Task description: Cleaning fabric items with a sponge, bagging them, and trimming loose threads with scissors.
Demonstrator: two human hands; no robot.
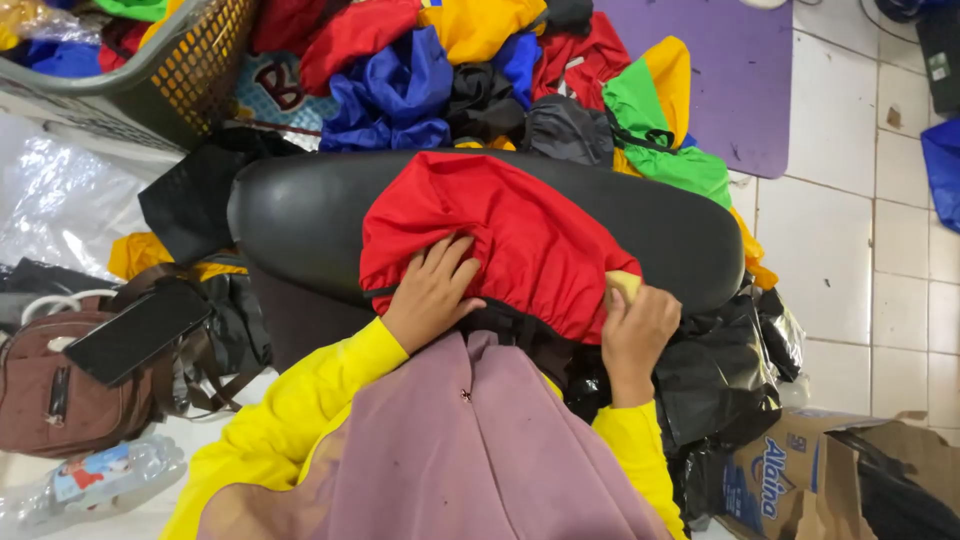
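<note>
A mauve cloth drapes nearest the camera, between yellow sleeves. Beyond it, the left hand lies flat, fingers spread, pressing on a red fabric bag that rests on a black padded seat. The right hand is closed, pinching the bag's black-trimmed edge. The step looks like smoothing or folding the bag; the next move would call for a firm hold on that hem. A grey basket at upper left holds coloured fabric, and a cardboard box at lower right holds dark material.

Left hand flat, right hand clenched
</note>
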